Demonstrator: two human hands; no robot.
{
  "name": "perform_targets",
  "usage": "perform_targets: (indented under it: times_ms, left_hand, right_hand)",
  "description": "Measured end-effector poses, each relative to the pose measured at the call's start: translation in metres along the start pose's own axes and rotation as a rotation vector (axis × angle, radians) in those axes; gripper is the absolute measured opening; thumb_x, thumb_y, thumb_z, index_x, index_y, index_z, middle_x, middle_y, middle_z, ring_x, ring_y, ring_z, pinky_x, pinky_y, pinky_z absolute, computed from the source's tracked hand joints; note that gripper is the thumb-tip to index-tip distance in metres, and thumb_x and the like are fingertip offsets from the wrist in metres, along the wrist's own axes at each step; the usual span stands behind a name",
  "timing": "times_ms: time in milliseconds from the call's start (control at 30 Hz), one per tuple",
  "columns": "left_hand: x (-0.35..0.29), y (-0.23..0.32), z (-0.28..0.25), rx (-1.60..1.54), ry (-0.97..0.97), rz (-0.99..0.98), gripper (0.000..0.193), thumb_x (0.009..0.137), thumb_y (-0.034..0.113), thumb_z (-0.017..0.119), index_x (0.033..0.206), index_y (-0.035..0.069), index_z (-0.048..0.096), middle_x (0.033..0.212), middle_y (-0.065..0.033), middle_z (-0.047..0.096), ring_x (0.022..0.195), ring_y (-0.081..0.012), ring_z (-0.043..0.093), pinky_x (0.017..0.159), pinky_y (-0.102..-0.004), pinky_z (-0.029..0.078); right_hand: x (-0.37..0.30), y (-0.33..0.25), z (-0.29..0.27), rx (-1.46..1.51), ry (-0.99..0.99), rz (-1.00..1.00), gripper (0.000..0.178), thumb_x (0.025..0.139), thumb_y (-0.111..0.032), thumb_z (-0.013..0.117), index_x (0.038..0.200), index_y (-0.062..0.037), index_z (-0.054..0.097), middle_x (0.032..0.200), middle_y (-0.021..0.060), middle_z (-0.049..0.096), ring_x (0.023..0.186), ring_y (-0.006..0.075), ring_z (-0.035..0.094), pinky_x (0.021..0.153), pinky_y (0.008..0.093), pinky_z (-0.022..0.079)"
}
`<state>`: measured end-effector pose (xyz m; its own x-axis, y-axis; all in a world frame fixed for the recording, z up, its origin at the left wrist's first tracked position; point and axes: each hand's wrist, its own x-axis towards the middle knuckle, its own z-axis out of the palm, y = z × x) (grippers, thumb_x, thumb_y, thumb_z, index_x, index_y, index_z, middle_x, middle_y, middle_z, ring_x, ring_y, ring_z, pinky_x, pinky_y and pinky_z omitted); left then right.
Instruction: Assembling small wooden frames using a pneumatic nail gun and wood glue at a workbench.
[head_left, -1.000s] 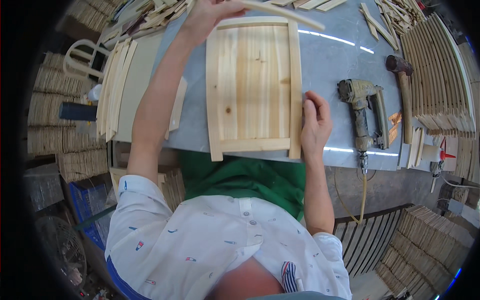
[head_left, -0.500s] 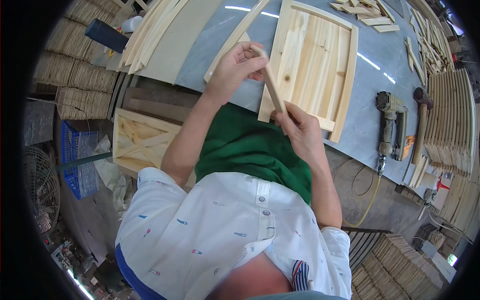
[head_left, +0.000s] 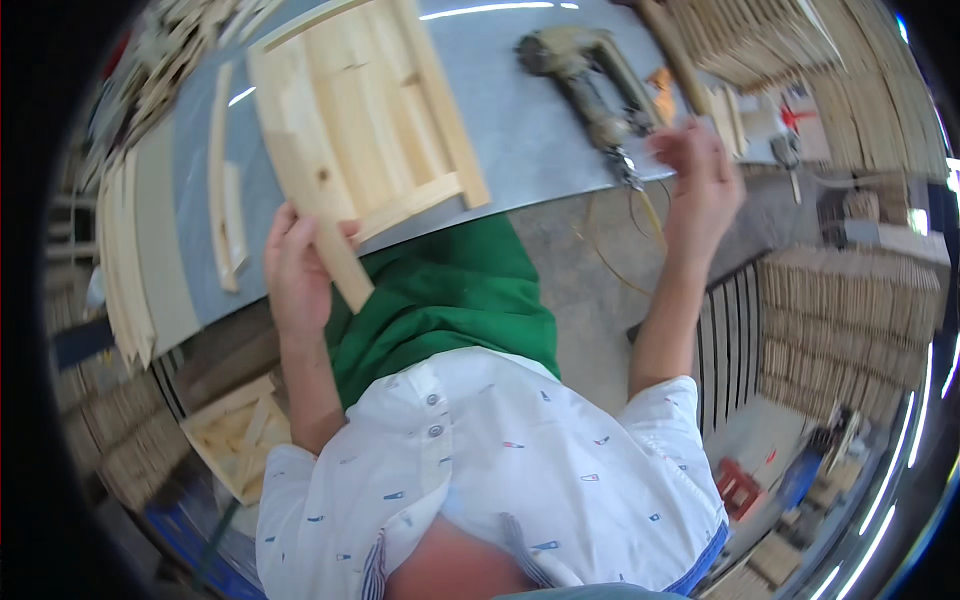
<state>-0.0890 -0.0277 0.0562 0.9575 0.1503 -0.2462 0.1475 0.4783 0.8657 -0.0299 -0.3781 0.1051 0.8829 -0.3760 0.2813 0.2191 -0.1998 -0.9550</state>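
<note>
On the grey-blue tabletop lies a framed wooden panel of pale knotty boards. My left hand is closed round the near end of its left wooden rail, which sticks out past the table's edge. The thin strip held earlier cannot be told apart from this rail. My right hand is raised to the right, its fingers bent and smeared by motion; whether they hold anything is unclear. Nearest to that hand lies a nail gun with a metal hose fitting, and the hand is apart from it.
A hammer's wooden handle and an orange piece lie beyond the nail gun. A yellow air hose hangs off the edge. Loose wooden strips lie left of the panel. Stacked slats stand at the back right.
The view has swung right, so the table's things appear further left. My right hand has left the thin strip and moved right, near the nail gun. My left hand is now at the panel's rail.
</note>
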Motion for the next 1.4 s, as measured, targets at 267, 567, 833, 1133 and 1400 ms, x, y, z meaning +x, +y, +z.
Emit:
perform_targets:
  times_ms: [267, 567, 833, 1133, 1400]
  left_hand:
    - [0.024, -0.015, 0.013, -0.051, -0.068, -0.046, 0.025, 0.092, 0.014, 0.049, 0.113, 0.001, 0.050, 0.091, -0.0087, 0.061, 0.076, -0.0196, 0.066, 0.066, -0.0306, 0.055]
    - [-0.004, 0.005, -0.003, 0.134, 0.178, -0.023, 0.031, 0.092, 0.017, 0.049, 0.119, 0.000, 0.050, 0.096, -0.0078, 0.062, 0.077, -0.0160, 0.065, 0.067, -0.0300, 0.055]
    - [-0.006, 0.008, -0.001, 0.110, 0.196, -0.005, 0.032, 0.092, 0.019, 0.048, 0.118, -0.001, 0.052, 0.100, -0.0080, 0.063, 0.075, -0.0141, 0.064, 0.066, -0.0274, 0.053]
    - [-0.001, 0.000, 0.020, 0.021, 0.130, 0.057, 0.037, 0.097, 0.023, 0.041, 0.124, 0.000, 0.049, 0.103, -0.0090, 0.063, 0.069, -0.0108, 0.054, 0.062, -0.0230, 0.047]
    - [-0.010, -0.008, 0.012, -0.246, 0.066, 0.009, 0.037, 0.097, 0.028, 0.042, 0.121, 0.001, 0.050, 0.100, -0.0083, 0.060, 0.076, -0.0112, 0.054, 0.068, -0.0265, 0.046]
  right_hand:
    - [0.181, 0.176, -0.389, -1.235, 0.120, -0.197, 0.037, 0.091, -0.024, 0.053, 0.124, -0.0074, 0.057, 0.106, 0.0143, 0.060, 0.097, 0.0235, 0.057, 0.079, 0.0358, 0.049]
    - [0.240, 0.217, -0.319, -0.472, 0.123, 0.244, 0.042, 0.076, -0.018, 0.074, 0.110, 0.0031, 0.059, 0.104, 0.0105, 0.060, 0.090, 0.0201, 0.057, 0.071, 0.0318, 0.049]
    - [0.242, 0.209, -0.305, -0.268, 0.280, 0.249, 0.050, 0.076, -0.026, 0.075, 0.113, 0.0032, 0.058, 0.100, 0.0121, 0.061, 0.089, 0.0228, 0.060, 0.070, 0.0333, 0.051]
    - [0.128, 0.002, -0.146, -0.042, -0.102, -0.078, 0.063, 0.087, -0.020, 0.060, 0.136, 0.0068, 0.033, 0.131, 0.0206, 0.044, 0.117, 0.0328, 0.048, 0.097, 0.0404, 0.045]
    - [0.097, -0.013, -0.032, 0.484, -0.385, -0.009, 0.073, 0.081, -0.024, 0.068, 0.136, 0.0063, 0.032, 0.138, 0.0226, 0.039, 0.126, 0.0345, 0.042, 0.109, 0.0438, 0.032]
